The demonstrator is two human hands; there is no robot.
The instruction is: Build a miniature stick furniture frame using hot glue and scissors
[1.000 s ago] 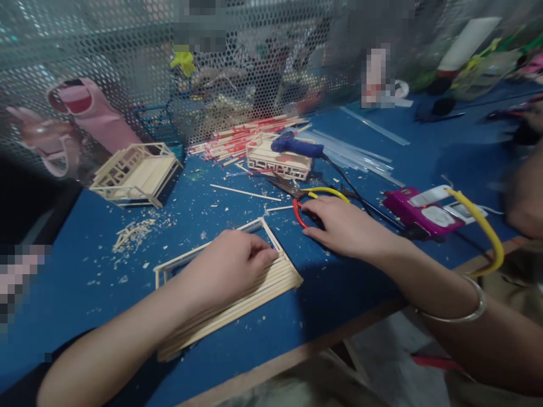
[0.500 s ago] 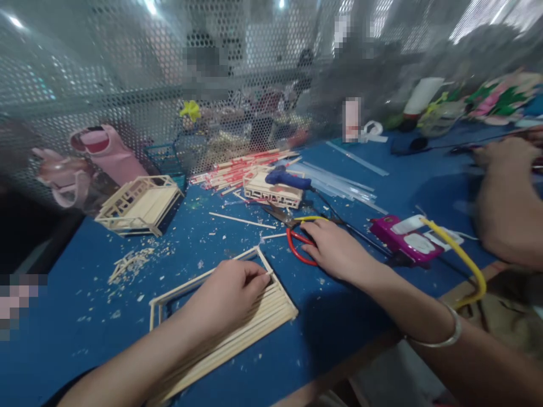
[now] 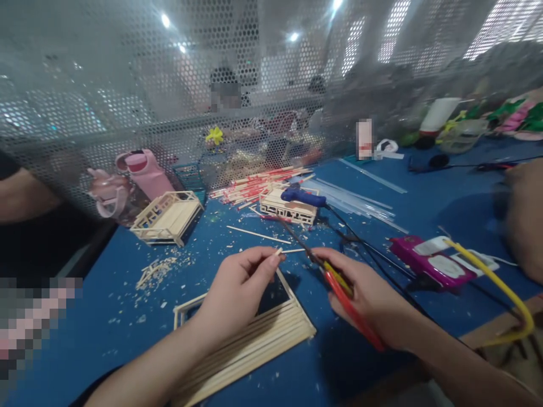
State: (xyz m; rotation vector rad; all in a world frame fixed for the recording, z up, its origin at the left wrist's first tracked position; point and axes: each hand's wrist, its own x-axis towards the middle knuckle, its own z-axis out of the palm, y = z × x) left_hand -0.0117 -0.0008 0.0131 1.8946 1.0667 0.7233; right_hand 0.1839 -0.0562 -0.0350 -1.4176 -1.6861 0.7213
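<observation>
Between thumb and forefinger, my left hand (image 3: 241, 288) pinches a small wooden stick (image 3: 279, 251), raised over the slatted wooden frame (image 3: 254, 345). That frame lies flat on the blue table, partly covered by my left hand and forearm. My right hand (image 3: 369, 294) is closed around a pair of scissors (image 3: 345, 305) with red and yellow handles. Their dark blades point up and to the left, just right of my left fingertips. A thin stick (image 3: 293, 250) lies on the table behind, between the two hands.
A blue glue gun (image 3: 303, 195) rests on a small wooden model (image 3: 288, 209). Another wooden model (image 3: 169, 217) stands left, near stick offcuts (image 3: 156, 271). Behind lie red-marked sticks (image 3: 263, 183) and clear glue sticks (image 3: 352, 198). A purple power strip (image 3: 430, 263) and another person's arm (image 3: 526, 215) are right.
My right hand has picked up the scissors from the table and brought them nearer my left hand. My left hand has lifted from the frame with the small stick. The view has shifted.
</observation>
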